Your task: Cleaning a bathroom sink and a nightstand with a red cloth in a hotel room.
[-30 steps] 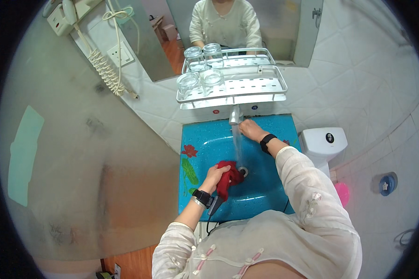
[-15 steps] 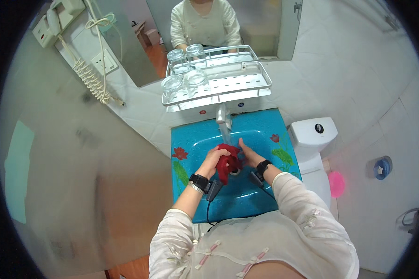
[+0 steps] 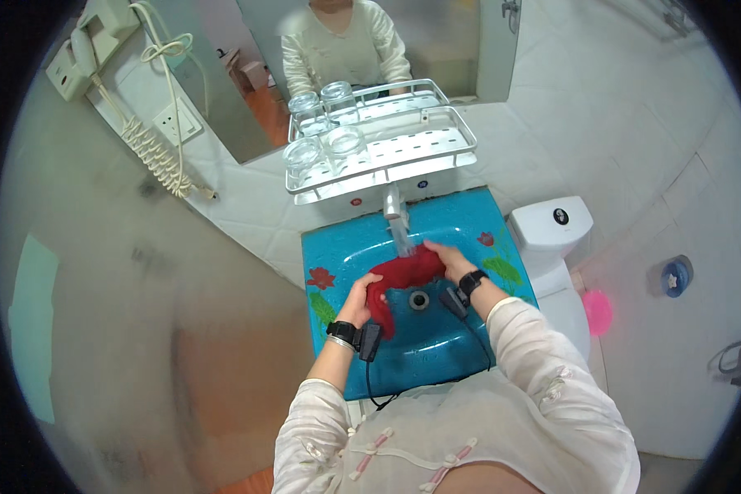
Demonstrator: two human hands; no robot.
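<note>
A wet-looking red cloth (image 3: pixel 405 271) is stretched between my two hands over the blue sink (image 3: pixel 420 357). My left hand (image 3: pixel 359 301) grips its left end, where a loose part hangs down toward the basin. At the other end, my right hand (image 3: pixel 451 263) is closed on the cloth, thumb on top. Water runs from the faucet (image 3: pixel 392 202) onto the cloth's upper edge. Below the cloth, the round drain (image 3: pixel 418 300) shows in the basin. Black bands with small boxes and cables sit on both wrists.
Above the faucet, a metal rack (image 3: pixel 420 148) carries clear glass cups (image 3: pixel 306 153), with a mirror (image 3: pixel 436 41) behind. A white toilet (image 3: pixel 552 226) stands right of the sink, beside a pink object (image 3: pixel 598 313). On the left wall hangs a coiled-cord hairdryer unit (image 3: pixel 82 53).
The cloth has gone from bunched in my left hand to spread between both. My left hand moved left and slightly down; my right hand took hold. The drain is now uncovered.
</note>
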